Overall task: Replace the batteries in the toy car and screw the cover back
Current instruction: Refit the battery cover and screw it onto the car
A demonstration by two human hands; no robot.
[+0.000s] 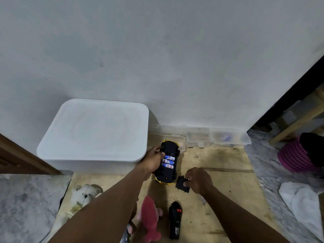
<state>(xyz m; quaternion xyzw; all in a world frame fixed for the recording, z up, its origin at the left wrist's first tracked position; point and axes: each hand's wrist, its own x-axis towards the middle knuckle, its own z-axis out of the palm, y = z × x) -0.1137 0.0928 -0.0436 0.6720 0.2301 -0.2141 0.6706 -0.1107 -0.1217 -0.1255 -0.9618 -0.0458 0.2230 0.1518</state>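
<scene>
The toy car (pixel 168 174) lies upside down on the wooden board (pixel 228 190), its black underside up and yellow body showing at both ends. Three blue-and-white batteries (pixel 168 162) sit side by side in its uncovered compartment. My left hand (pixel 152 161) grips the car's left side, thumb at the edge of the batteries. My right hand (pixel 199 180) holds the black battery cover (pixel 182 184) just right of the car's near end, low over the board. A small clear-handled screwdriver (pixel 203 200) lies under my right wrist.
A large white lidded bin (pixel 94 132) stands left of the car. Clear plastic boxes (pixel 199 139) line the wall behind. A black remote control (pixel 174 220), a pink plush (pixel 149 220) and a white teddy bear (pixel 84 195) lie near me. A pink basket (pixel 296 156) is at right.
</scene>
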